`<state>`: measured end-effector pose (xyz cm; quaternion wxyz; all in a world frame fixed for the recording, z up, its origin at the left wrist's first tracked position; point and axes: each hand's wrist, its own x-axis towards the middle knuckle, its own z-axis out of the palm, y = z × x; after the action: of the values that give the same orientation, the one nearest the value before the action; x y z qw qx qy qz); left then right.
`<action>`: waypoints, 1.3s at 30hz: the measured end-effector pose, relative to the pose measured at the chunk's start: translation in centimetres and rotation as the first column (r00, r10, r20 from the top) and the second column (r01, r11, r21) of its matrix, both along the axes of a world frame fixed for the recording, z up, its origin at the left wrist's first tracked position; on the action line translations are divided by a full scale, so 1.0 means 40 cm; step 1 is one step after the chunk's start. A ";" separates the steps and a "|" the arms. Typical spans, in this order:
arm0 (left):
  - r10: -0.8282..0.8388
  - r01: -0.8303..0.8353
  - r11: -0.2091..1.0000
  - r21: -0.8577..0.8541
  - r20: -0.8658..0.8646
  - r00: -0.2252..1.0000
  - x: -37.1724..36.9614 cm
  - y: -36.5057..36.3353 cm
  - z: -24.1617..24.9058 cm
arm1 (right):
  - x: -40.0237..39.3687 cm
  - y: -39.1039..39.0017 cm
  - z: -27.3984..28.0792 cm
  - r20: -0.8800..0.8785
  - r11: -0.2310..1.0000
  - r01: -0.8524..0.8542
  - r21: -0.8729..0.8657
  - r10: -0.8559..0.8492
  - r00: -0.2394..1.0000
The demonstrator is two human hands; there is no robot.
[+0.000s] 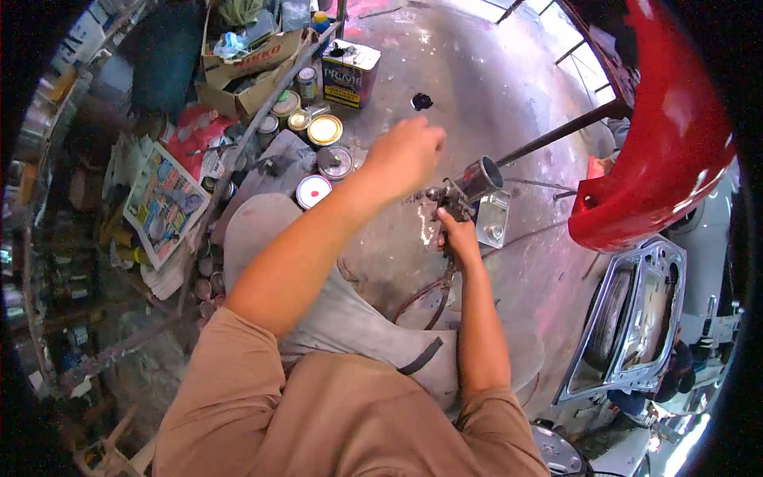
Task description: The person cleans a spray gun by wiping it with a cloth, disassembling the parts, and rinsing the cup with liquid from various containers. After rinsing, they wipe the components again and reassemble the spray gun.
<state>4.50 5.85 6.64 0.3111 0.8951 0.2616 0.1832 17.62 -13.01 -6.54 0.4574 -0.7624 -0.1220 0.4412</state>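
Note:
My right hand [458, 236] is wrapped round the handle of a metal spray gun [451, 195]. The gun's cup [480, 179] is tilted, its open mouth facing up and to the right. From the handle an air hose [442, 304] runs down and curls across the floor. My left hand [407, 153] is raised to the left of the gun, apart from it. Its fingers are curled in, and whatever they may hold is hidden. Beyond the gun, a rectangular metal container [494, 216] rests on the floor.
Several paint cans [324, 129] crowd the floor at left, beside a square tin [350, 73] and a cardboard box [258, 60]. A newspaper [165, 203] lies at far left. At right hangs a red car panel [660, 151] above a car door [632, 314]. A dark blob [422, 101] lies ahead.

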 end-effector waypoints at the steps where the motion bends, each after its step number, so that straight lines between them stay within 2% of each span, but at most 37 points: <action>1: -0.038 0.039 0.999 0.030 -0.024 0.999 -0.004 -0.006 -0.015 | -0.001 -0.003 0.009 -0.048 0.999 -0.009 0.044 0.011 0.999; 4: -0.053 0.060 0.997 0.051 -0.130 0.990 -0.006 -0.027 -0.042 | -0.012 -0.007 0.032 -0.204 0.983 0.025 0.182 0.012 0.979; 6: -0.045 0.050 0.998 0.043 -0.113 0.993 -0.013 -0.035 -0.053 | -0.021 -0.015 0.052 -0.282 0.970 0.054 0.237 0.016 0.959; 7: -0.039 0.043 0.998 0.037 -0.104 0.994 -0.018 -0.034 -0.055 | -0.017 -0.021 0.059 -0.304 0.975 0.010 0.220 0.059 0.951; 10: -0.008 0.017 0.998 0.056 -0.152 0.988 -0.022 -0.008 -0.047 | -0.032 -0.027 0.090 -0.356 0.947 0.025 0.320 0.096 0.930; 13: 0.029 -0.022 0.999 0.041 -0.159 0.987 -0.031 0.009 -0.036 | -0.024 -0.043 0.110 -0.454 0.948 -0.014 0.319 0.165 0.875; 16: 0.018 -0.010 0.998 0.055 -0.132 0.991 -0.040 0.015 -0.034 | -0.044 -0.043 0.145 -0.385 0.938 -0.023 0.345 0.164 0.908; 19: -0.051 0.054 0.998 0.016 -0.184 0.982 -0.039 -0.007 -0.031 | -0.063 -0.030 0.128 -0.101 0.951 -0.129 0.281 0.162 0.982; 20: -0.070 0.058 0.997 -0.059 -0.226 0.972 -0.036 -0.021 -0.036 | -0.077 -0.025 0.121 -0.075 0.970 -0.085 0.228 0.105 0.992; 24: -0.192 0.094 0.953 -0.287 -0.334 0.923 -0.019 -0.093 -0.097 | -0.145 -0.003 0.009 0.006 0.924 0.145 0.354 -0.157 0.988; 26: -0.240 0.091 0.902 -0.421 -0.314 0.919 -0.014 -0.129 -0.123 | -0.171 0.002 0.024 0.047 0.935 0.151 0.320 -0.175 0.983; 28: -0.246 0.048 0.800 -0.599 -0.253 0.936 -0.014 -0.164 -0.150 | -0.184 -0.003 -0.034 0.266 0.925 0.079 0.371 -0.187 0.946; 29: -0.180 -0.021 0.757 -0.653 -0.240 0.954 -0.014 -0.176 -0.179 | -0.191 -0.008 -0.066 0.369 0.915 0.039 0.401 -0.200 0.908; 32: -0.103 -0.061 0.671 -0.739 -0.175 0.979 -0.024 -0.211 -0.190 | -0.227 -0.013 -0.078 0.642 0.875 -0.091 0.475 -0.274 0.716; 33: -0.115 -0.026 0.667 -0.745 -0.136 0.984 -0.023 -0.209 -0.207 | -0.240 -0.004 -0.076 0.639 0.856 -0.075 0.511 -0.320 0.699; 35: -0.135 0.044 0.652 -0.757 -0.058 0.989 -0.020 -0.205 -0.246 | -0.259 -0.019 -0.089 0.543 0.915 -0.050 0.401 -0.193 0.817; 36: -0.108 0.019 0.659 -0.752 -0.069 0.992 -0.021 -0.209 -0.238 | -0.265 -0.025 -0.094 0.482 0.938 -0.051 0.343 -0.129 0.867; 38: -0.051 -0.030 0.672 -0.740 -0.087 0.995 -0.022 -0.216 -0.202 | -0.255 -0.021 -0.077 0.506 0.946 -0.082 0.315 -0.094 0.858; 39: -0.049 -0.006 0.642 -0.767 -0.049 0.998 -0.018 -0.210 -0.225 | -0.247 -0.014 -0.072 0.519 0.948 -0.101 0.301 -0.074 0.851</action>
<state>3.79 -2.54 -2.34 0.6540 0.6879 0.3140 0.0221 7.74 -13.58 -9.40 0.5202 -0.7690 -0.3168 0.1943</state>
